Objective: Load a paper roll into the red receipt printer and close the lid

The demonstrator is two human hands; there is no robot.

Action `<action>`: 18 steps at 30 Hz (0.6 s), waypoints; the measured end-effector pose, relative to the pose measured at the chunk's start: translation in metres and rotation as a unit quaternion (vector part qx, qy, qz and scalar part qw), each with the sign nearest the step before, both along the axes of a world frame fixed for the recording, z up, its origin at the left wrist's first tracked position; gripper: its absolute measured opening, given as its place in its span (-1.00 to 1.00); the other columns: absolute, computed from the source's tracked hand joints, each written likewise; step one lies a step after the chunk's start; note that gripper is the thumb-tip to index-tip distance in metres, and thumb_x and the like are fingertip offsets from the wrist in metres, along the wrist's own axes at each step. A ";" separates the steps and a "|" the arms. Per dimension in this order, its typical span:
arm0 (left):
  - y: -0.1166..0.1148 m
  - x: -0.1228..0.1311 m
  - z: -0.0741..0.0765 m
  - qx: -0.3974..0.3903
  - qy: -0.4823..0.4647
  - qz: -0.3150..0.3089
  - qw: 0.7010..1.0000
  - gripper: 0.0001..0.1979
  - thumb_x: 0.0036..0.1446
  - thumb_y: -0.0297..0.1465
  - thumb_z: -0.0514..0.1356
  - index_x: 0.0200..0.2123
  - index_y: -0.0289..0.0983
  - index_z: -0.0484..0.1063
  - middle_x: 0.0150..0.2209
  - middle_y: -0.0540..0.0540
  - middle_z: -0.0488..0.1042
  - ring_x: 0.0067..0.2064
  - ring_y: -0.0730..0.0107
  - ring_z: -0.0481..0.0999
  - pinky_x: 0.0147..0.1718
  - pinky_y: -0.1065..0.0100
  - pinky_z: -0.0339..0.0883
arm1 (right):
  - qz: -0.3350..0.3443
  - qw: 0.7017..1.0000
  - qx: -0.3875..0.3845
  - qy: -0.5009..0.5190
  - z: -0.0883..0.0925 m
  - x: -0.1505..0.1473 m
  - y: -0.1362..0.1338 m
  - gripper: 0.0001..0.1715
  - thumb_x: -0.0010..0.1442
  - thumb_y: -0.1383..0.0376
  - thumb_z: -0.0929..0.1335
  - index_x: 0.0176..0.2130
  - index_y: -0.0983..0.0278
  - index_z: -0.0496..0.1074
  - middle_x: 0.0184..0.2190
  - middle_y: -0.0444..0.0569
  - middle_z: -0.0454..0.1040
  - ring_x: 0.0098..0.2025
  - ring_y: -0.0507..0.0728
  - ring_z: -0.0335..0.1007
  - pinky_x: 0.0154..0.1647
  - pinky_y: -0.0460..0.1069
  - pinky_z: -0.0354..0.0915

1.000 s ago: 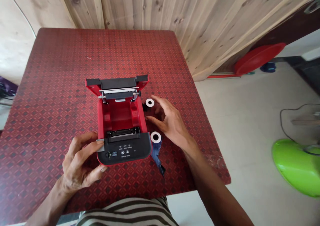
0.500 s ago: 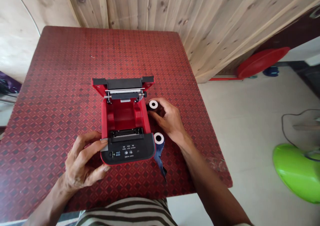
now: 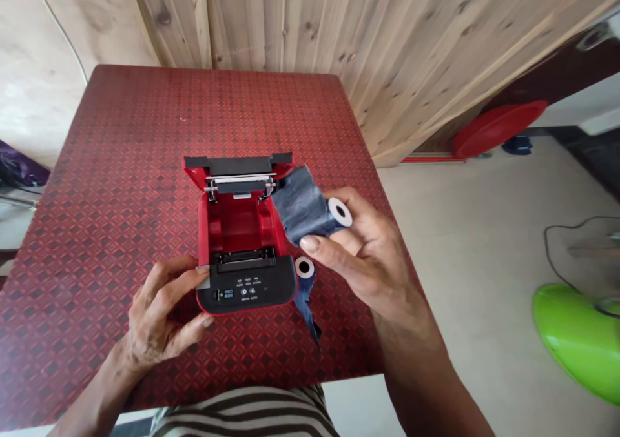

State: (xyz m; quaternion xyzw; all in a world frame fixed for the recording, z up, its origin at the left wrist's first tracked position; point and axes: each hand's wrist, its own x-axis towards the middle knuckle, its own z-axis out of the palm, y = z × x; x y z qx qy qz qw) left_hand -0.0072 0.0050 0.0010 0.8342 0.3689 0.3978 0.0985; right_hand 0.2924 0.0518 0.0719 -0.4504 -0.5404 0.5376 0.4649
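A red and black label or receipt printer stands on the table with its lid raised, so its red paper bay is exposed. My left hand grips the printer's front left corner, fingertips on a grey latch and thumb at the front edge. Raised to the right of the printer, my right hand pinches a dark blue paper roll between thumb and fingers. A loose flap of that roll extends left near the lid. Another dark roll with a white core lies beside the printer, its torn tail trailing forward.
The red patterned table meets a wooden plank wall at its far side. On the floor to the right are a green plastic object and a dark cable. A red object leans farther back.
My right hand has lifted the paper roll off the table beside the printer, moving it right and turning it so its loose flap shows. My left hand stays on the printer.
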 end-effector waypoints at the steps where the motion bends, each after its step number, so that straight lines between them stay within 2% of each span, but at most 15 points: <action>1: 0.000 0.001 0.001 0.002 0.003 0.003 1.000 -0.52 0.38 -0.28 0.25 0.29 -0.33 0.36 0.03 -0.31 0.50 -0.01 0.17 0.59 -0.13 0.28 0.56 | 0.018 1.000 -0.004 0.007 0.002 -0.004 -0.002 -0.73 0.24 0.21 0.54 -0.15 0.12 0.43 -0.32 -0.21 0.40 -0.33 0.00 0.35 -0.30 -0.07 0.31; 5: -0.002 0.000 0.003 0.003 0.008 0.020 1.000 -0.50 0.38 -0.25 0.25 0.30 -0.30 0.35 0.00 -0.26 0.55 -0.04 0.20 0.62 -0.13 0.28 0.58 | 0.066 0.998 -0.004 -0.009 0.001 -0.017 -0.007 -0.69 0.22 0.20 0.56 -0.10 0.11 0.46 -0.28 -0.20 0.43 -0.34 0.01 0.35 -0.35 -0.07 0.30; 10: -0.007 -0.015 0.009 -0.030 -0.032 0.044 0.998 -0.42 0.30 -0.24 0.33 0.32 -0.22 0.34 -0.03 -0.21 0.61 -0.09 0.16 0.64 -0.15 0.19 0.59 | 0.093 0.995 0.019 -0.013 0.005 -0.023 -0.010 -0.66 0.19 0.22 0.58 -0.07 0.10 0.50 -0.27 -0.20 0.49 -0.36 0.00 0.29 -0.39 -0.08 0.24; 14: -0.003 -0.014 0.032 -0.063 -0.147 0.072 0.985 -0.46 0.30 -0.12 0.31 0.28 -0.14 0.43 -0.08 -0.16 0.59 -0.14 0.14 0.61 -0.24 0.11 0.57 | 0.105 0.994 0.036 -0.001 0.012 -0.024 -0.014 -0.68 0.19 0.24 0.58 -0.09 0.12 0.51 -0.31 -0.19 0.48 -0.36 0.01 0.30 -0.36 -0.06 0.23; 18: 0.003 0.011 0.059 -0.044 -0.176 0.073 0.981 -0.30 0.22 0.10 0.32 0.30 -0.12 0.41 0.02 -0.19 0.52 -0.10 0.13 0.59 -0.23 0.10 0.59 | 0.117 0.992 0.030 0.023 0.016 -0.030 -0.018 -0.62 0.12 0.27 0.62 -0.10 0.11 0.53 -0.34 -0.22 0.45 -0.36 0.01 0.30 -0.37 -0.07 0.20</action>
